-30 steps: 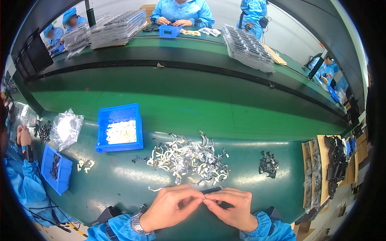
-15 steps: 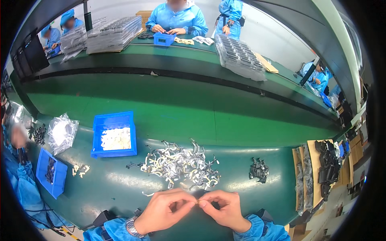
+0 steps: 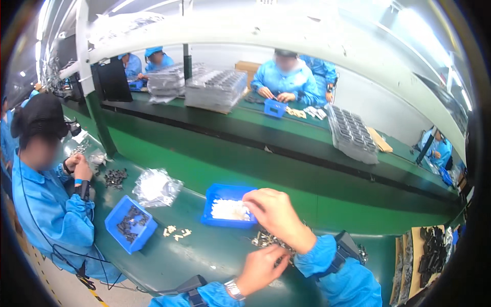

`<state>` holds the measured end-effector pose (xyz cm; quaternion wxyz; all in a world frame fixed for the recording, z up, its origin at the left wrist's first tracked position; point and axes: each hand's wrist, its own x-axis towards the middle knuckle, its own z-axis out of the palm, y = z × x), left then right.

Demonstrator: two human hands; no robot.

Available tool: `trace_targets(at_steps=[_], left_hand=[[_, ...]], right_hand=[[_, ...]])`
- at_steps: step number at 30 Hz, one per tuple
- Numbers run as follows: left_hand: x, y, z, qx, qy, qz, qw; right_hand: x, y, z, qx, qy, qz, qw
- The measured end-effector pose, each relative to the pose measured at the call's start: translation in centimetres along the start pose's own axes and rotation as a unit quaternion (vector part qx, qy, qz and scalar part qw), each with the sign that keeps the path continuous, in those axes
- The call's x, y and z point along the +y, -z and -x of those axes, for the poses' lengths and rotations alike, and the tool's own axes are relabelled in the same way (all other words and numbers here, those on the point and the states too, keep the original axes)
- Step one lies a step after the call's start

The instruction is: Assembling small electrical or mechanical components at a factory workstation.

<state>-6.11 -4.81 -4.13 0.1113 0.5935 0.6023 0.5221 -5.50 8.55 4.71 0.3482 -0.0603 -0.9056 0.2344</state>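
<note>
My right hand reaches over the right end of a blue bin that holds small white parts. Its thumb and fingers are bent together beside those parts; anything between them is too small to make out. My left hand is held low at the near side of a pile of small mixed parts. The left fingers are curled into a pinch, and what they hold, if anything, is hidden. My right forearm and hand cover much of the pile.
Left of the bin lie a clear plastic bag, several cream pieces and a blue bin of black parts. A co-worker sits at the far left. Cardboard with black parts stands right. Tray stacks line the facing bench.
The view has swung left and up. My hands, fingertips together before the pile half a second ago, are now apart; the right has moved up and left to the white-parts bin.
</note>
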Motion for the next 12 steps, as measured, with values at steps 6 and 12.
trace_targets(at_steps=[6, 12], left_hand=[[-1.5, -0.5, 1.1, -0.027, 0.007, -0.043, 0.999], [0.1, -0.6, -0.6, -0.048, -0.019, -0.048, 0.998]], right_hand=[[2.3, -4.3, -1.5, -0.191, -0.006, 0.188, 0.963], [3.1, 2.3, 0.4, -0.132, -0.063, 0.218, 0.965]])
